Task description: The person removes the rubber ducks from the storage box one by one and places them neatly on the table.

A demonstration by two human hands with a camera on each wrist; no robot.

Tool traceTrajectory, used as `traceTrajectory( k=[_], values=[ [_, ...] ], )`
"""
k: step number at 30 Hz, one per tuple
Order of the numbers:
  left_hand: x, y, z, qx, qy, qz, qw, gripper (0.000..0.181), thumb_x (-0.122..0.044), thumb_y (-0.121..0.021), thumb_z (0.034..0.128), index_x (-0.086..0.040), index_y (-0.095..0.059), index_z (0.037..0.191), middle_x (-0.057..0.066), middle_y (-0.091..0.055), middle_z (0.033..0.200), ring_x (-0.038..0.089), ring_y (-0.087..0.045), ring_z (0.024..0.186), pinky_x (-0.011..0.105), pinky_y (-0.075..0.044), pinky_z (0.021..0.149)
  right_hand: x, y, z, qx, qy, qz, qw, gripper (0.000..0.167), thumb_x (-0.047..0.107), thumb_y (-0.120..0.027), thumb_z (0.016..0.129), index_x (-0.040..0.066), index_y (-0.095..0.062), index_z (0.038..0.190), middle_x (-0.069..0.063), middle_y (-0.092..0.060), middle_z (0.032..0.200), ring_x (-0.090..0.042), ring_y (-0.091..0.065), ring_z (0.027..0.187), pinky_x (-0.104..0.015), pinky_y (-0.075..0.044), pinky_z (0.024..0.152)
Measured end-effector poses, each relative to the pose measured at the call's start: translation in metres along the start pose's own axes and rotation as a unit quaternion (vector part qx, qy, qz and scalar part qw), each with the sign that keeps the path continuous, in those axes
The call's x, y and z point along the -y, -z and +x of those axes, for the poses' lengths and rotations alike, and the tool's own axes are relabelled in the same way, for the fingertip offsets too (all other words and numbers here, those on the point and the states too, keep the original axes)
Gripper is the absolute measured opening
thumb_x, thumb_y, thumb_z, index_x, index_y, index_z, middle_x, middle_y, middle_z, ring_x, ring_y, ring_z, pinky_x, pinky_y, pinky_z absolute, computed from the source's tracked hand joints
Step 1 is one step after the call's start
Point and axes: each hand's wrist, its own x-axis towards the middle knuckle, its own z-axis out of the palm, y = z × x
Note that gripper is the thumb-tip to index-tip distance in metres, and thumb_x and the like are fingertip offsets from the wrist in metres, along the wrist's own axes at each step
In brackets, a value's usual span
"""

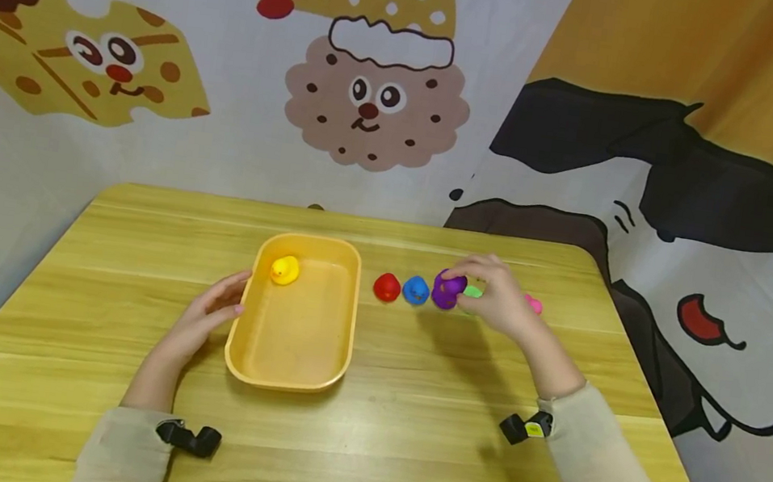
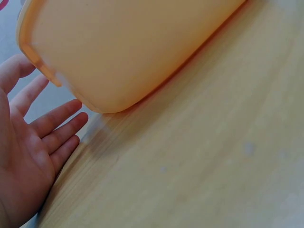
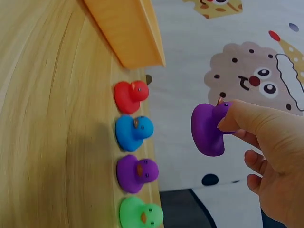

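Note:
My right hand (image 1: 496, 296) pinches a purple rubber duck (image 3: 205, 130) between thumb and fingers, lifted above the row on the table. Below it, in the right wrist view, stand a red duck (image 3: 128, 97), a blue duck (image 3: 130, 134), a second purple duck (image 3: 133, 174) and a green duck (image 3: 138, 213). A pink duck (image 1: 535, 304) shows partly behind the hand. My left hand (image 1: 208, 315) rests against the left side of a yellow-orange plastic tub (image 1: 293, 335), its fingers spread and loosely extended. A yellow duck (image 1: 285, 270) sits in the tub's far left corner.
Everything stands on a wood-grain table (image 1: 357, 465). Behind it hangs a cloth backdrop (image 1: 221, 162) with cartoon prints. A black wrist camera (image 1: 188, 438) is strapped at the left sleeve, another camera (image 1: 525, 429) at the right.

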Motion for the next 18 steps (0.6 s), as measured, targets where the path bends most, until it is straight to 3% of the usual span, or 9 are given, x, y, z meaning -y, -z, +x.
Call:
traceTrajectory(
  k=[8,11,18],
  values=[
    [0.000,0.000,0.000,0.001,0.001,0.000,1.0000,0.054,-0.014,-0.053,0.0988,-0.010,-0.034,0.149,0.024,-0.039,0.144,0.008,-0.044,0.122,0.018,-0.039,0.094,-0.011,0.013,-0.009,0.009,-0.049,0.003,0.9988,0.033,-0.011,-0.072,0.072,0.005,-0.074,0.102,-0.014,-0.064,0.114,-0.036,-0.048,0.116,-0.055,-0.026,0.105],
    [0.000,0.000,0.000,0.001,0.003,0.000,1.0000,0.054,-0.014,-0.053,0.0988,-0.010,-0.034,0.149,0.024,-0.038,0.144,0.008,-0.044,0.122,0.018,-0.039,0.094,-0.015,0.019,-0.013,0.013,-0.073,0.008,0.9972,0.034,-0.011,-0.070,0.073,0.006,-0.074,0.103,-0.015,-0.063,0.117,-0.035,-0.045,0.117,-0.055,-0.036,0.096],
    [0.000,0.000,0.001,0.000,0.004,0.000,1.0000,0.054,-0.014,-0.054,0.0984,-0.009,-0.034,0.149,0.024,-0.038,0.144,0.009,-0.044,0.122,0.018,-0.039,0.094,-0.027,0.032,-0.021,0.008,-0.098,-0.001,0.9952,0.033,-0.011,-0.067,0.075,0.006,-0.073,0.103,-0.015,-0.060,0.120,-0.034,-0.044,0.115,-0.050,-0.040,0.089]
  ],
)
